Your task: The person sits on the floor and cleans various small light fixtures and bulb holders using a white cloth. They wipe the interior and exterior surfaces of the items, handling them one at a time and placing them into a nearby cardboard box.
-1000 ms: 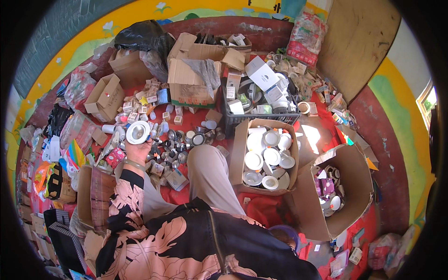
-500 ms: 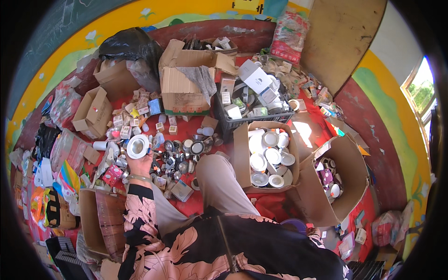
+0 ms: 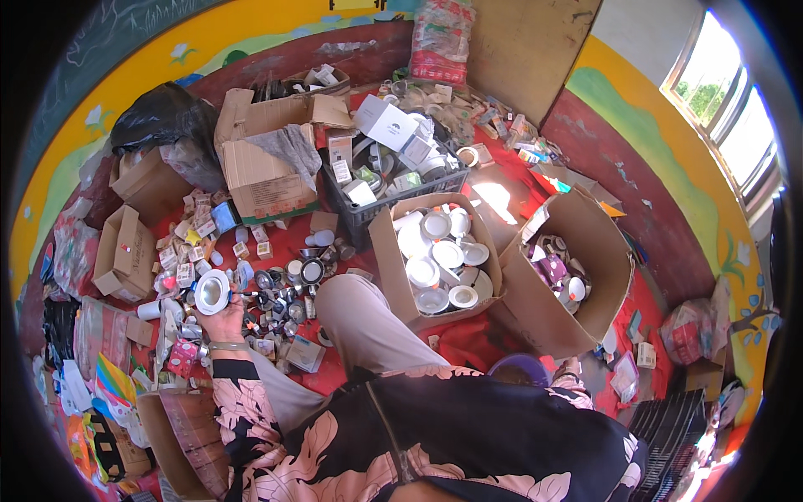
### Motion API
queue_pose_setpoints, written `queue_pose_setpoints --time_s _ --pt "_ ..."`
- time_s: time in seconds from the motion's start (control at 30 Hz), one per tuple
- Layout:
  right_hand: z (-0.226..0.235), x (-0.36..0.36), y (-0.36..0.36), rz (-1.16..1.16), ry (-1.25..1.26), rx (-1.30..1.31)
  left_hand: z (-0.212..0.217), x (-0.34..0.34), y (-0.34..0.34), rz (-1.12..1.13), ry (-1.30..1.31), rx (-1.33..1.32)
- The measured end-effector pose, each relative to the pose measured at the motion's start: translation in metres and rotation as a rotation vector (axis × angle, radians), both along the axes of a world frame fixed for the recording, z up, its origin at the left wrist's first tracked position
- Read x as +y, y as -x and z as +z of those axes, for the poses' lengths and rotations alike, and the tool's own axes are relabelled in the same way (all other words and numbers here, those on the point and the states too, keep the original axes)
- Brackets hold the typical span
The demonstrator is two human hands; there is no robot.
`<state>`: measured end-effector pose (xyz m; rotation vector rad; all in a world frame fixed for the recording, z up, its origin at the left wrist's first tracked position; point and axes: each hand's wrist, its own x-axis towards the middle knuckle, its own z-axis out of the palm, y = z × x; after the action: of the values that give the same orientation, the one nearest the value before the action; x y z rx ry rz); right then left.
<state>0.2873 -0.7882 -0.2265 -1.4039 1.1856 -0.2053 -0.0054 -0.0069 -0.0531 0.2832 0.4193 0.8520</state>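
My left hand [image 3: 222, 323] grips a round white recessed light fitting [image 3: 212, 291] with a silvery inside, raised above a jumble of small metal lamp parts [image 3: 293, 289]. Part of my right hand [image 3: 570, 366] shows at the lower right, beside the rim of a purple bucket [image 3: 520, 361]. Its fingers are too small and hidden to read. In front of my knee, a cardboard box [image 3: 390, 266] holds several white round light fittings [image 3: 447, 253]. Another open carton [image 3: 608, 280], to its right, has fittings and a purple patterned thing [image 3: 552, 266] inside.
Behind the boxes stands a black plastic crate [image 3: 358, 219] heaped with lamps and white cartons. A large cardboard box [image 3: 266, 180] and a black bag [image 3: 163, 117] stand at the back left. Small boxes [image 3: 186, 251] litter the red floor covering. A black slatted rack [image 3: 669, 427] is at lower right.
The view has swung to the right. My right hand has come into sight by the purple bucket, which shows more now. My left hand still holds the light fitting, its face now turned more sideways.
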Motion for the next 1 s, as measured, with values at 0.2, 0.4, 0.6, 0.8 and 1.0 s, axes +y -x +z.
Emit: queue_pose_setpoints --time_s 0.2,0.4,0.6,0.8,1.0 --pt "-0.012 -0.008 -0.006 -0.031 -0.040 0.036 0.003 -0.005 -0.005 -0.017 -0.005 0.023" --pt "-0.021 -0.007 -0.015 0.024 -0.112 0.060 -0.001 -0.002 -0.001 -0.013 -0.010 0.046" --pt "-0.022 -0.016 -0.013 0.300 -0.319 0.043 -0.005 0.000 -0.003 -0.007 0.017 0.029" --pt "-0.015 0.010 -0.002 0.221 -0.445 -0.045 0.007 -0.009 0.000 0.015 -0.022 0.047" --pt "-0.007 -0.013 0.016 0.089 -0.402 -0.150 0.008 -0.014 -0.006 -0.004 -0.018 0.041"
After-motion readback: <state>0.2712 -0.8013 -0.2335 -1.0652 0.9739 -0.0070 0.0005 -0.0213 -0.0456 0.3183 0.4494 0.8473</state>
